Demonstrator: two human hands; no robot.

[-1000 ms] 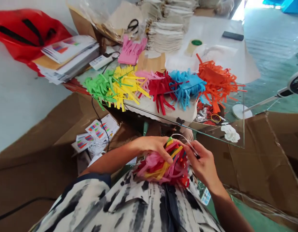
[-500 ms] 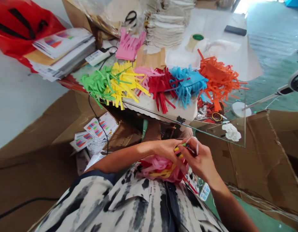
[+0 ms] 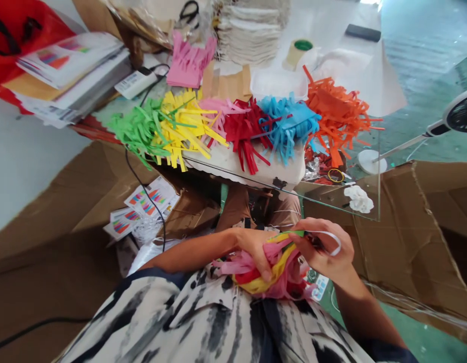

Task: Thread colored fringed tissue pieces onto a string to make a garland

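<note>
My left hand (image 3: 254,252) is wrapped around a bundle of fringed paper strips (image 3: 264,275) in pink, yellow and red, held against my chest. My right hand (image 3: 322,247) pinches the top of the bundle and a thin white cord (image 3: 329,235), which loops out past its fingers. Beyond my hands, fringed paper lies in coloured piles on a glass tabletop (image 3: 332,199): green (image 3: 138,130), yellow (image 3: 184,126), red (image 3: 244,128), light blue (image 3: 288,123) and orange (image 3: 334,113).
Behind the piles are a pink fringe stack (image 3: 190,60), black scissors (image 3: 189,12), white stacks (image 3: 250,30) and a tape roll (image 3: 297,53). Printed cards (image 3: 144,199) lie on flattened cardboard (image 3: 415,237) below the glass edge. A fan (image 3: 460,113) stands at right.
My right hand has moved right and opened its grip slightly, and the white cord now loops out beyond its fingers. The bundle has shifted in my left hand, and the view has swung slightly.
</note>
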